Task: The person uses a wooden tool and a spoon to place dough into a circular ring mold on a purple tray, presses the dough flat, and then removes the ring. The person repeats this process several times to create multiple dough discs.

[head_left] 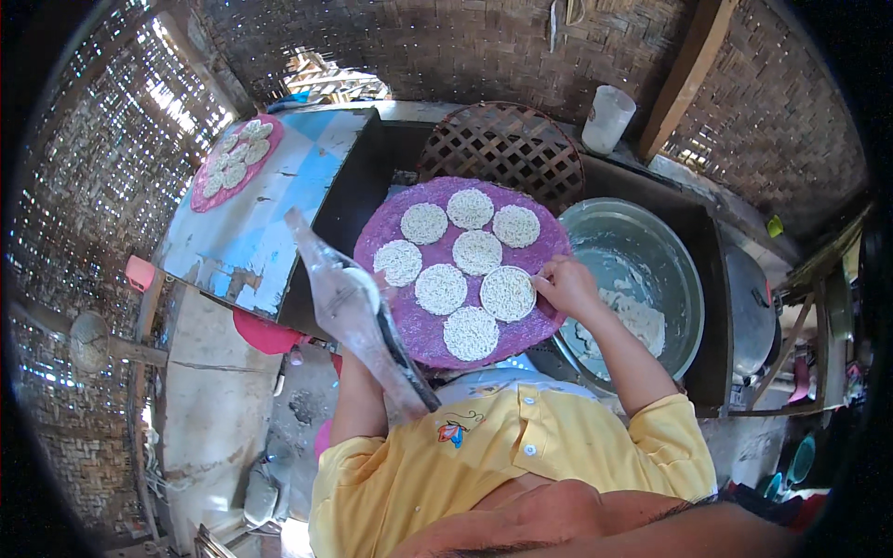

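A round purple mat lies before me, bearing several flat white discs of squiggly, noodle-like strands. My right hand is at its right side, finger and thumb pinching the edge of a thin white ring around one disc. Over the left part of the mat is a long whitish tool, broad in the middle and tapering toward both ends, perhaps a press. My left forearm runs up behind this tool. Most of my left hand is hidden there, so its grip does not show.
At the right, a large metal basin contains white dough. Behind the mat leans a woven lattice basket, with a whitish plastic container nearby. On the blue-and-white tabletop at left sits a second disc-covered pink mat.
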`<action>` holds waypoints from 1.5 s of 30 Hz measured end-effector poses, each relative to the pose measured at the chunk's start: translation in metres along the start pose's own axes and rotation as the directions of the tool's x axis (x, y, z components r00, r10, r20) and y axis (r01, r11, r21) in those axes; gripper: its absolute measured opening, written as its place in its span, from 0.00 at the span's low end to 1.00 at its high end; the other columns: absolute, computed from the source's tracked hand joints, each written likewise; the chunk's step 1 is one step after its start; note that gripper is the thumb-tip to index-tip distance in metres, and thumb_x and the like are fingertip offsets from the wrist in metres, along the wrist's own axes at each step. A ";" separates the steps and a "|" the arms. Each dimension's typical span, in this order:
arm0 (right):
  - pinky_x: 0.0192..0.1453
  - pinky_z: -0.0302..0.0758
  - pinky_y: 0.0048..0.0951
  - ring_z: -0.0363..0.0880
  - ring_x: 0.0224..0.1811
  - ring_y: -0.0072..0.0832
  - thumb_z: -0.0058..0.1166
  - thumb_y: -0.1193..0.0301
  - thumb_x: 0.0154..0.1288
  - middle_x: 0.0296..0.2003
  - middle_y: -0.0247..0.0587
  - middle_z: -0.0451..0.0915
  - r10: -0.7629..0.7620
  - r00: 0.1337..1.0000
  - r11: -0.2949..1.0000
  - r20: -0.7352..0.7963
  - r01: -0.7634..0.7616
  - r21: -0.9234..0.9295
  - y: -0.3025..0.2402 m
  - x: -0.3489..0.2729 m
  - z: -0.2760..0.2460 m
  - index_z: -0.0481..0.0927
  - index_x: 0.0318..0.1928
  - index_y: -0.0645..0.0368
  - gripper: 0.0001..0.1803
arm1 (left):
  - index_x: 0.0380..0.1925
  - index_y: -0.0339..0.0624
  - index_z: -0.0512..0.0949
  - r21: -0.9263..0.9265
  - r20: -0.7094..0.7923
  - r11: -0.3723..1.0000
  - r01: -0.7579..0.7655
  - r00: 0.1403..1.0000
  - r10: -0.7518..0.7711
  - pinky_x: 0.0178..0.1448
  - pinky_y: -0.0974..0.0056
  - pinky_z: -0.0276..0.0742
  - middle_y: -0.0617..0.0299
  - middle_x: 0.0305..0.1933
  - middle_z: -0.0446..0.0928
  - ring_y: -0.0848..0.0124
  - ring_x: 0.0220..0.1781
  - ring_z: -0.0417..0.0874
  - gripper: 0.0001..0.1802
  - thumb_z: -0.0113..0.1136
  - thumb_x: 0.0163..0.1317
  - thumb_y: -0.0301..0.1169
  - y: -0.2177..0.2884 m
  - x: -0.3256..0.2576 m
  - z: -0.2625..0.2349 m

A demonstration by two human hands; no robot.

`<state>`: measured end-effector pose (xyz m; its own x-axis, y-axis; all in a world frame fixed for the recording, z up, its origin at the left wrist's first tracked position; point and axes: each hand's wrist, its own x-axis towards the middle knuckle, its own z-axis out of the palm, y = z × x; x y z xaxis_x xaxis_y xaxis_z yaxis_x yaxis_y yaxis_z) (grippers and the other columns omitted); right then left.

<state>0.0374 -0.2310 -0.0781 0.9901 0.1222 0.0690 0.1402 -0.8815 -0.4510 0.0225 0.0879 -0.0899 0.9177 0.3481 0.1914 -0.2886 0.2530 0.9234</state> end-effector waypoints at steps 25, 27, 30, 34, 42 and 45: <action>0.41 0.73 0.38 0.75 0.39 0.40 0.55 0.63 0.42 0.30 0.44 0.76 0.159 0.971 0.945 -0.178 -0.202 -0.258 0.028 0.007 -0.034 0.79 0.22 0.57 0.10 | 0.37 0.41 0.71 -0.153 -0.147 0.988 0.003 0.989 -0.025 0.34 0.62 0.70 0.59 0.30 0.73 0.66 0.30 0.74 0.18 0.64 0.45 0.33 0.001 0.005 -0.018; 0.41 0.73 0.38 0.75 0.39 0.40 0.55 0.64 0.43 0.30 0.45 0.76 0.180 0.967 0.943 -0.182 -0.223 -0.248 0.028 0.007 -0.032 0.79 0.22 0.58 0.11 | 0.36 0.41 0.71 -0.152 -0.148 0.988 -0.001 0.989 -0.022 0.32 0.62 0.71 0.58 0.29 0.74 0.66 0.29 0.75 0.18 0.64 0.46 0.32 0.000 0.006 -0.017; 0.41 0.73 0.38 0.74 0.39 0.41 0.54 0.66 0.46 0.31 0.44 0.76 0.160 0.959 0.943 -0.235 -0.219 -0.252 0.023 0.002 -0.036 0.79 0.23 0.59 0.09 | 0.35 0.41 0.71 -0.142 -0.138 0.990 0.005 0.990 -0.024 0.30 0.62 0.71 0.58 0.28 0.74 0.66 0.28 0.75 0.17 0.64 0.46 0.32 0.000 0.002 -0.013; 0.47 0.70 0.38 0.72 0.44 0.42 0.53 0.66 0.51 0.37 0.46 0.75 -0.053 0.907 0.995 -0.418 0.011 -0.101 -0.006 -0.020 -0.057 0.78 0.33 0.60 0.12 | 0.34 0.42 0.72 -0.008 -0.055 1.000 0.006 0.998 -0.006 0.27 0.62 0.72 0.58 0.27 0.74 0.66 0.26 0.76 0.15 0.63 0.46 0.32 0.002 -0.003 0.002; 0.52 0.65 0.41 0.68 0.47 0.45 0.59 0.59 0.44 0.43 0.52 0.70 -0.287 0.704 0.894 -0.649 0.441 0.083 -0.100 -0.066 -0.105 0.68 0.49 0.68 0.34 | 0.24 0.42 0.75 0.337 0.881 0.090 -0.937 0.348 0.322 0.34 0.53 0.70 0.57 0.24 0.74 0.53 0.28 0.74 0.12 0.63 0.40 0.35 0.045 -0.047 0.148; 0.43 0.65 0.39 0.69 0.37 0.40 0.52 0.64 0.46 0.35 0.45 0.71 -0.459 0.501 0.857 -0.734 0.466 -0.218 -0.085 -0.085 -0.106 0.70 0.42 0.67 0.23 | 0.23 0.42 0.75 0.191 0.862 0.336 -0.922 0.321 0.392 0.31 0.53 0.69 0.57 0.23 0.74 0.56 0.27 0.75 0.12 0.64 0.39 0.36 0.058 -0.070 0.183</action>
<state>-0.0597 -0.2150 0.0485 0.4273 0.1307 0.8946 0.5807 -0.7981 -0.1608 -0.0080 -0.0871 0.0109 0.4167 -0.5670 0.7106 -0.8913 -0.4084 0.1968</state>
